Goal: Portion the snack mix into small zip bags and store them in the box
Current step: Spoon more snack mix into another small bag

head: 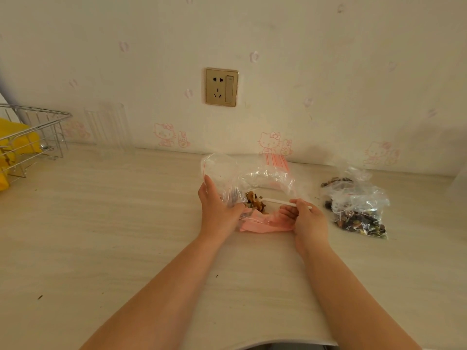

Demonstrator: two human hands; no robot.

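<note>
Holding a small clear zip bag (222, 178) in my left hand (219, 210), my right hand (307, 221) pinches a white plastic spoon (280, 202) heaped with brown snack mix (255, 202); a filled clear bag (358, 215) lies on the worktop (101, 223).

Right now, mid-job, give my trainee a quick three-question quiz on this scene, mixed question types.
1. True or false: the right hand holds a white spoon.
2. The filled zip bags lie on which side of the hands? A) left B) right C) none in view
3. Fill in: the left hand holds a clear ____.

Key: 1 true; 2 B; 3 bag. The wire rack sits at far left, and the snack mix lies between the hands.
</note>
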